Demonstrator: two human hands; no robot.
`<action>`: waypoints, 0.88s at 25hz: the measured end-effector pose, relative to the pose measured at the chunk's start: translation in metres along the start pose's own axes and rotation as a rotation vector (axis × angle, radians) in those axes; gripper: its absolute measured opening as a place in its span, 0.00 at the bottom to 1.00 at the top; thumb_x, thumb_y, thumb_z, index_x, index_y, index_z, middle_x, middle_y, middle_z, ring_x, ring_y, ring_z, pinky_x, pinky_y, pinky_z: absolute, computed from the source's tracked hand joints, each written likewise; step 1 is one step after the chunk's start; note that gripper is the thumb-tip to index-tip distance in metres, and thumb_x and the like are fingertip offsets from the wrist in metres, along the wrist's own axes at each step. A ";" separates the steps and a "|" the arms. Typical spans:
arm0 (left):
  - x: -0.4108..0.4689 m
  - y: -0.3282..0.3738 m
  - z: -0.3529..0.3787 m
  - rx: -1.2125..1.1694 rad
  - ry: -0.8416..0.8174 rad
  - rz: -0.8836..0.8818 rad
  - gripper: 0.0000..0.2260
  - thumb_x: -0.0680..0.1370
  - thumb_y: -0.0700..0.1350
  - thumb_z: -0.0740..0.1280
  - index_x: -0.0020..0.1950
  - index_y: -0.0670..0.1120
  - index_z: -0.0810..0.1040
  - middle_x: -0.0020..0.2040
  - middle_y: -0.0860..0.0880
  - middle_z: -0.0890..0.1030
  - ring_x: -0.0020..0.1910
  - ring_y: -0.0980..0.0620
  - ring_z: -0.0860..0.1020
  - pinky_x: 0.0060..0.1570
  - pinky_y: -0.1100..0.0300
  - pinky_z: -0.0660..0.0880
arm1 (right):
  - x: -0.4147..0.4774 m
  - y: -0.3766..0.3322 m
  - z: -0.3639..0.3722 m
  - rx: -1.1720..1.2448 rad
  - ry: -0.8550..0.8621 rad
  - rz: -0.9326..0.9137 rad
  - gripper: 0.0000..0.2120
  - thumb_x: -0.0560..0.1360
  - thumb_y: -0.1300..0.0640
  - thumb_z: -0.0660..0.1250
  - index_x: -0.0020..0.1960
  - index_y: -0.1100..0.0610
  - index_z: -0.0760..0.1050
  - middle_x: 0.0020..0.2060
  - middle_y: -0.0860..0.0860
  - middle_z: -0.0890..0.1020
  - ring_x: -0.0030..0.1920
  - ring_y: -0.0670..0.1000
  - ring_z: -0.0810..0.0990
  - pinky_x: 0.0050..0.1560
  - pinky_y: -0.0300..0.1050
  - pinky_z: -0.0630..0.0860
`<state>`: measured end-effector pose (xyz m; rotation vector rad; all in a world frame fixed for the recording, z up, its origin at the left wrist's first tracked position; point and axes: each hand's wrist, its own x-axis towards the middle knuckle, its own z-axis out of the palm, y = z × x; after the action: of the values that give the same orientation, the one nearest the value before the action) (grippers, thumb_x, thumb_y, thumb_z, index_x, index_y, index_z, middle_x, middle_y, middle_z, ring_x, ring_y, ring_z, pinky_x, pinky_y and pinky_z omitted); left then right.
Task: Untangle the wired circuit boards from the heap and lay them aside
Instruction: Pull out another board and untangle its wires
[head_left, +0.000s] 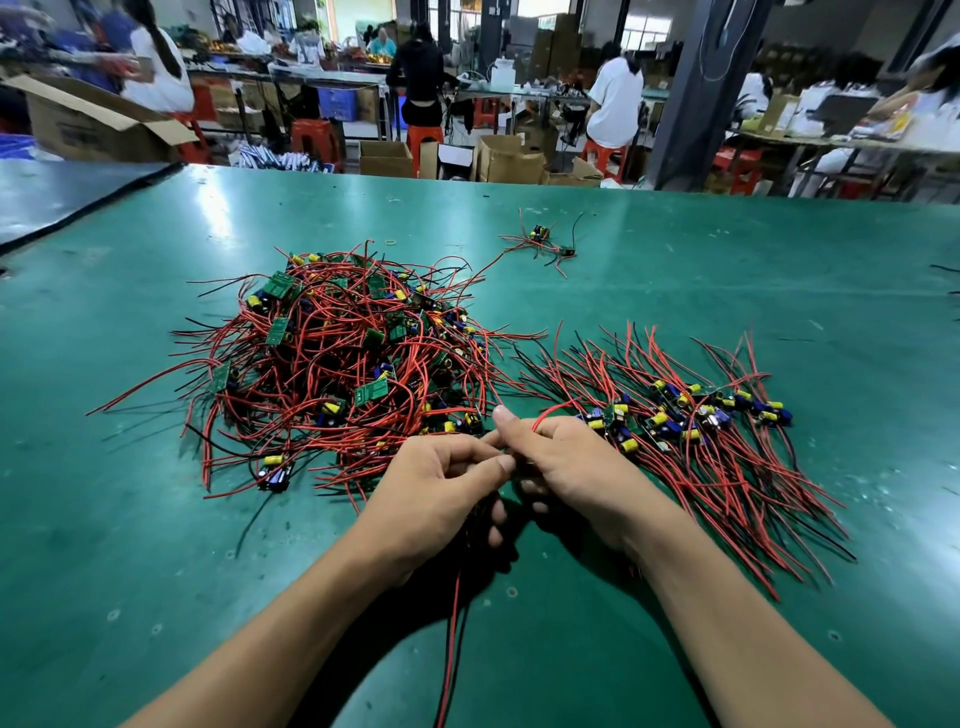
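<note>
– Both bare forearms, left (260, 649) and right (753, 639), stretch low over the broad green-matted desk (675, 249). What worries you?

– Biggest first: the tangled heap of green circuit boards with red and black wires (332, 353) lies just beyond the left hand. Its nearest strands pass close by the knuckles. A hard pull could, I judge, drag neighbouring boards along or strain a solder joint.

– And the sorted lot?

– The fanned row of laid-aside boards with yellow and blue capacitors (691, 431) sits just beside the right hand. A careless sweep of that wrist could muddle it.

– How are the hands set?

– The left hand (436, 483) is palm down, thumb and forefinger pinched together where the hands meet. It holds a long red and black lead pair (453, 639), which trails out beneath it toward the camera. The right hand (566, 467) has its fingers curled and forefinger raised, gripping a thin red wire loop (553, 410) that arches out above it.

– And the board itself?

– Hidden between the hands. I cannot tell whether it is free of the heap.
</note>
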<state>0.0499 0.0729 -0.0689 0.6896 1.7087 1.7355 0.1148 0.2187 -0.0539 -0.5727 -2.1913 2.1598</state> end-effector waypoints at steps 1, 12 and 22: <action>0.000 0.001 0.000 -0.002 0.000 -0.003 0.07 0.79 0.41 0.68 0.44 0.38 0.81 0.29 0.41 0.79 0.24 0.46 0.77 0.29 0.60 0.75 | 0.000 -0.001 -0.004 0.017 -0.029 0.024 0.21 0.81 0.41 0.62 0.48 0.57 0.83 0.22 0.49 0.68 0.21 0.44 0.61 0.23 0.35 0.60; -0.001 0.005 -0.003 0.058 -0.070 -0.026 0.07 0.78 0.42 0.69 0.44 0.39 0.81 0.29 0.42 0.79 0.24 0.47 0.76 0.27 0.62 0.73 | 0.014 0.006 -0.013 -0.238 0.248 -0.059 0.13 0.85 0.51 0.57 0.55 0.52 0.79 0.24 0.48 0.69 0.22 0.45 0.65 0.29 0.42 0.64; -0.002 0.011 -0.007 0.018 -0.129 -0.044 0.06 0.78 0.40 0.69 0.43 0.38 0.81 0.28 0.42 0.78 0.22 0.48 0.75 0.26 0.63 0.72 | 0.014 0.009 -0.018 -0.557 0.599 -0.526 0.14 0.82 0.52 0.66 0.57 0.60 0.84 0.50 0.47 0.83 0.52 0.40 0.79 0.54 0.22 0.66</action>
<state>0.0452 0.0666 -0.0586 0.7497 1.6408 1.6119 0.1084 0.2394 -0.0648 -0.4838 -2.2163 0.9629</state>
